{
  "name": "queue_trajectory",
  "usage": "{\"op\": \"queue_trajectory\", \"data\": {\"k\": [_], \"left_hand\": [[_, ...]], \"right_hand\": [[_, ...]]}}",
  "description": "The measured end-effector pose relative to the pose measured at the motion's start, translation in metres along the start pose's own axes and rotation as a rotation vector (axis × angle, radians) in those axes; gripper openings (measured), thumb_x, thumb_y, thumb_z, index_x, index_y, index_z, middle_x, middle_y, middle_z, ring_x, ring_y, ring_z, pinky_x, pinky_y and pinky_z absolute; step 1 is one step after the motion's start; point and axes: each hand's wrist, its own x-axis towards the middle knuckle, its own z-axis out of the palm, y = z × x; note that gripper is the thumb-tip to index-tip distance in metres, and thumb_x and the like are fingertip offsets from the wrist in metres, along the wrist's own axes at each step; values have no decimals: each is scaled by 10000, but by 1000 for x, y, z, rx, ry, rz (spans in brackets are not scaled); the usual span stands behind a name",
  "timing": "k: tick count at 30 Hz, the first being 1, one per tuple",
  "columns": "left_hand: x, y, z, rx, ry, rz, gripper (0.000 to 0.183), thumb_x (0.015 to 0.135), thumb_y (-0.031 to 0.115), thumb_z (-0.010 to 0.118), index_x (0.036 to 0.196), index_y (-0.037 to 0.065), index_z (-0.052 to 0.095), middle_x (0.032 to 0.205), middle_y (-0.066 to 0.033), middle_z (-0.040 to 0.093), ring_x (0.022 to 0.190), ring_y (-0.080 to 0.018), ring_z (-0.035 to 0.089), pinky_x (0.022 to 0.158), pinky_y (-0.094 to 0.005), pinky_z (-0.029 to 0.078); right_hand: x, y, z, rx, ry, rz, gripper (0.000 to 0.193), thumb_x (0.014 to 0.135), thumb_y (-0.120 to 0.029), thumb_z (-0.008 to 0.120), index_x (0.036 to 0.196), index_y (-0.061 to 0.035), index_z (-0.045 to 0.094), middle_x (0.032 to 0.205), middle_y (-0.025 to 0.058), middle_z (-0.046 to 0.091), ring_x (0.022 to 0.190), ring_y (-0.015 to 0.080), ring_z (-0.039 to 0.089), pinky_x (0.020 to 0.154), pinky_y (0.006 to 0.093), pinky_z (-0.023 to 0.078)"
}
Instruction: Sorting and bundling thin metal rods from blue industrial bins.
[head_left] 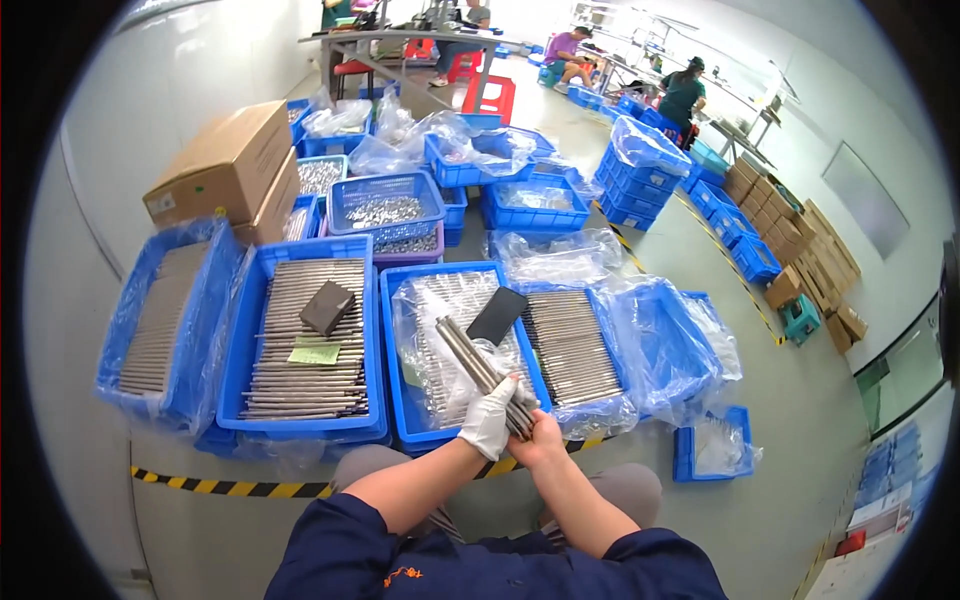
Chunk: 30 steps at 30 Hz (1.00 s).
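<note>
A bundle of several silvery metal rods (470,358) slants up and to the left in front of me. My left hand (487,420), in a white glove, is closed around its lower part. Bare, my right hand (541,441) cups the bundle's bottom end from the right. Beneath the rods stands a blue crate (392,330) lined with clear plastic, with more rods lying in it. A flat dark rectangular object (497,315) rests at that crate's right side. Another crate of rods (572,350) adjoins it on the right.
To the left, a crate of rods (231,370) carries a dark block (327,308) and a paper slip (314,353). Cardboard boxes (222,165) rise behind. A basket of small metal parts (387,185) stands farther back. A small blue crate (684,455) sits on the floor at right.
</note>
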Motion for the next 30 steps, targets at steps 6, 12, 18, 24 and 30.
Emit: {"op": "queue_trajectory", "data": {"k": [6,12,18,24,30], "left_hand": [[-1,2,-7,102,58,-53,126,833,188,492,756,99,448,554,9,415,474,-115,412,487,-279,400],[-39,87,-31,317,102,310,182,794,223,543,802,75,436,531,-10,424,425,-129,454,400,-258,401],[-103,233,-25,940,372,825,151,793,199,561,838,72,492,529,25,448,432,-49,423,388,-184,332],[-176,341,-91,1187,867,1068,236,803,203,554,986,59,513,592,61,425,464,-23,364,413,-176,301],[-190,380,-119,1800,1143,1202,187,821,175,516,922,17,519,644,-31,522,512,-118,467,485,-264,374]], "right_hand": [[-21,-28,-38,-197,-200,44,184,876,-189,342,980,-117,476,1067,105,523,968,236,500,785,395,412],[-74,-115,-74,-179,-378,-297,145,846,-137,409,928,-97,521,970,123,572,866,257,564,717,363,470],[-114,-155,-127,-745,124,-712,163,869,-131,363,934,-50,489,880,85,587,708,118,550,622,225,427],[-97,-119,-118,-1435,222,-885,154,824,-78,409,851,-7,544,792,92,612,767,175,589,692,267,444],[-105,-114,-99,-1744,310,-912,144,796,-111,446,842,-45,566,750,109,605,732,241,589,661,296,439]]}}
